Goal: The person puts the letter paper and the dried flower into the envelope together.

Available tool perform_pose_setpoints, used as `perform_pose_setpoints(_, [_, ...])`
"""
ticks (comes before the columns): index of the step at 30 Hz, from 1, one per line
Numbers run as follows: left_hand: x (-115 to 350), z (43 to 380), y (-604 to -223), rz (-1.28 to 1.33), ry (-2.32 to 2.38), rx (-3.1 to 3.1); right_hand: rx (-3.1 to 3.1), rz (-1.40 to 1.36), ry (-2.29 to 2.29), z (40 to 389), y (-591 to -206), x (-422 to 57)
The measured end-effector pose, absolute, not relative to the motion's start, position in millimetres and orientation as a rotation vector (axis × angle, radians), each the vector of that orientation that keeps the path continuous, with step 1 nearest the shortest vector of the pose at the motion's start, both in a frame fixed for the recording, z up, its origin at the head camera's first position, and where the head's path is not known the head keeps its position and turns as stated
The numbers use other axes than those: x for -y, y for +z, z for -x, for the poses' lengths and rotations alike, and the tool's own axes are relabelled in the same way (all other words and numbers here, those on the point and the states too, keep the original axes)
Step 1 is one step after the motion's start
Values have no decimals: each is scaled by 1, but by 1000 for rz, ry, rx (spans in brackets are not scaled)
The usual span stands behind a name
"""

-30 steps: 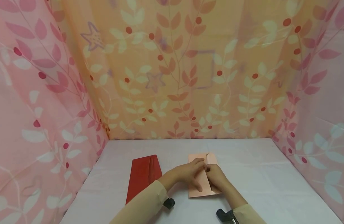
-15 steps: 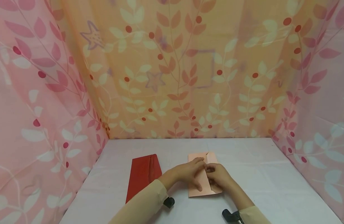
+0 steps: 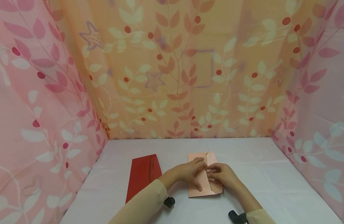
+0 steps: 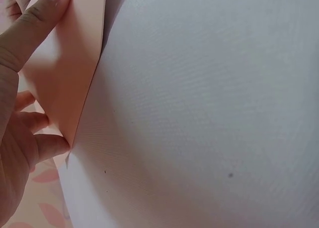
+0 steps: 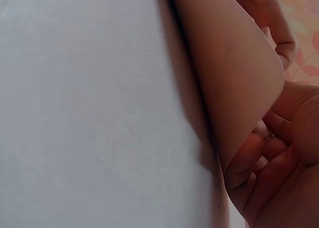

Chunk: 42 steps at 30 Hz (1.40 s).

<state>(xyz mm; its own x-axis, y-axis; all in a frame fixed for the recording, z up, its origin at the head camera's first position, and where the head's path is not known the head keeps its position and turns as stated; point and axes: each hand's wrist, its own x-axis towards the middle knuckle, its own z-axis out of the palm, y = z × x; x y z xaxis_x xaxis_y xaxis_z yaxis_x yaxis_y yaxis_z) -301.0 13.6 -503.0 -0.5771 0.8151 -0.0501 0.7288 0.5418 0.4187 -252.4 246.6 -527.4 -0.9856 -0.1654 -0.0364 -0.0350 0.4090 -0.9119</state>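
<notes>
A pale pink envelope point(image 3: 200, 178) lies on the white table, its opening and flap point(image 3: 216, 188) facing right. My left hand point(image 3: 188, 173) holds it from above; the thumb rests on the envelope's body, and the other fingers bend at the opening edge. The left wrist view shows that thumb point(image 4: 37, 21) on the paper. From the right, my right hand point(image 3: 223, 175) holds the envelope at the opening, its fingers bent there. In the right wrist view the raised flap point(image 5: 234, 73) partly hides those fingers point(image 5: 244, 161). Nothing can be seen inside the envelope.
A red envelope point(image 3: 139, 177) lies left of the pink one, partly behind my left sleeve point(image 3: 141, 202). White cloth covers the table point(image 3: 253, 168). Patterned curtains point(image 3: 174, 68) stand at the back and both sides.
My right hand has drawn slightly right and turned outward, so more of the envelope's opening shows. My left hand and the red envelope have stayed in place.
</notes>
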Motion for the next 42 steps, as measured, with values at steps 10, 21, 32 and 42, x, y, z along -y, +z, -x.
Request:
perform_pose_setpoints(10, [-15, 304, -507, -1297, 504, -2536, -2562, 126, -1622, 249, -525, -256])
perform_pose_setpoints(21, [-17, 306, -510, -1268, 483, -2516, -2611, 152, -1580, 247, -525, -264])
perform_pose_setpoints(32, [-17, 302, -507, -1240, 464, -2511, -2610, 191, -1572, 247, -526, -270])
perform_pose_setpoints(42, [-16, 301, -511, -1232, 427, -2513, -2620, 176, -1579, 247, -529, -273])
